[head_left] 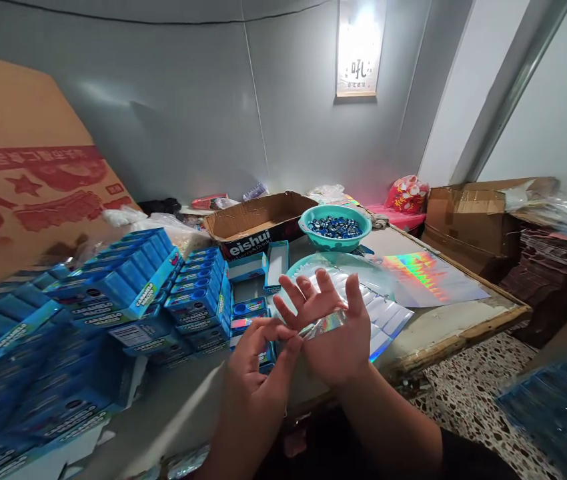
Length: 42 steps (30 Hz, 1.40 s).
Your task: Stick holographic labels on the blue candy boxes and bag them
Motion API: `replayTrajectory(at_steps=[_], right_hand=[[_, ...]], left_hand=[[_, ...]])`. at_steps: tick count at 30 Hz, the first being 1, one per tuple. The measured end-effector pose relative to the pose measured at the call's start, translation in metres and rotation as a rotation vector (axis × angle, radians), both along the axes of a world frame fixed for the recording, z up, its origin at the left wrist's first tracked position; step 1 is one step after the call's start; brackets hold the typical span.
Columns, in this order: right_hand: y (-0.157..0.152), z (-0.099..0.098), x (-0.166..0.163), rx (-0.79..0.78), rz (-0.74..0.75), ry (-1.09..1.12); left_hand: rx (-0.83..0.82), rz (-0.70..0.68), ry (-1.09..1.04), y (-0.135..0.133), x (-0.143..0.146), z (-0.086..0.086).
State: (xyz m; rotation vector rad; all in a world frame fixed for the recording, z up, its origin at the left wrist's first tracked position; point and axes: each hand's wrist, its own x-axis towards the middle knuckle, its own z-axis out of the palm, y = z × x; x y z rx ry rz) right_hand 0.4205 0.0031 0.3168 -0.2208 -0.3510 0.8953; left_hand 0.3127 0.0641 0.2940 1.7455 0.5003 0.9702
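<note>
**Head view.** Landmark: teal basket (pixel 334 228), at the back of the surface (pixel 443 323) and filled with blue beads (pixel 336 227).

1. Left hand (pixel 256 363): in front of the basket, nearest the camera. Its grip is clenched, with thumb and forefinger pinching the edge of a holographic foil pouch (pixel 321 325).
2. Right hand (pixel 336 337): in front of the basket, just beside the left hand. Its grip is released and the fingers (pixel 308 299) are spread. The pouch lies across its palm.
3. Pile of foil pouches (pixel 383 317): in front of the basket, just behind the right hand.
4. Holographic sheet (pixel 428 275): right of the basket, lying flat.
5. Cardboard tray (pixel 258 223): just left of the basket.
6. Open blue boxes (pixel 276 263): front-left of the basket.
7. Stacked blue boxes (pixel 113 293): well left of the basket, in rows.
8. Red bag (pixel 406 193): behind the basket, to its right.
9. Brown cartons (pixel 473 213): far right of the basket.
</note>
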Motion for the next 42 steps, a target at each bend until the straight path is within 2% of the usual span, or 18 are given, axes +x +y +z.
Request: replayTrajectory(at_steps=[3, 5, 8, 11, 13, 17, 19, 25, 29, 33, 37, 42], right_hand=[[0.008, -0.003, -0.006, -0.037, -0.017, -0.111], [0.012, -0.009, -0.005, -0.094, -0.04, -0.259], [0.014, -0.022, -0.002, -0.282, -0.113, -0.608], [0.013, -0.035, 0.003, -0.492, -0.183, -0.904], [0.013, -0.042, 0.004, -0.571, -0.098, -0.957], [0.016, -0.051, 0.002, -0.599, 0.132, -0.933], [0.016, -0.052, 0.001, -0.597, 0.13, -0.955], [0.013, -0.046, 0.001, -0.651, -0.028, -1.128], [0.036, -0.025, 0.014, -0.766, -0.153, -1.429], [0.086, -0.003, 0.035, -0.91, -0.161, -1.698], [0.123, -0.009, 0.047, -0.95, -0.162, -1.746], [0.127, -0.023, 0.05, -0.934, -0.146, -1.708]], left_hand=[[-0.136, 0.097, -0.088, 0.011, -0.016, 0.006], [-0.205, 0.185, -0.046, 0.023, -0.029, 0.011], [-0.208, 0.237, 0.112, 0.041, -0.047, 0.013], [-0.219, 0.253, 0.158, 0.051, -0.059, 0.002], [-0.26, 0.268, 0.156, 0.052, -0.061, -0.008], [-0.286, 0.242, 0.134, 0.047, -0.06, -0.019], [-0.273, 0.23, 0.123, 0.043, -0.059, -0.019], [-0.287, 0.185, 0.114, 0.045, -0.061, -0.019], [-0.199, 0.149, 0.156, 0.077, -0.048, -0.019], [-0.133, 0.182, 0.118, 0.126, -0.018, -0.024], [-0.143, 0.216, 0.134, 0.158, 0.002, -0.038], [-0.209, 0.203, 0.116, 0.167, 0.004, -0.054]])
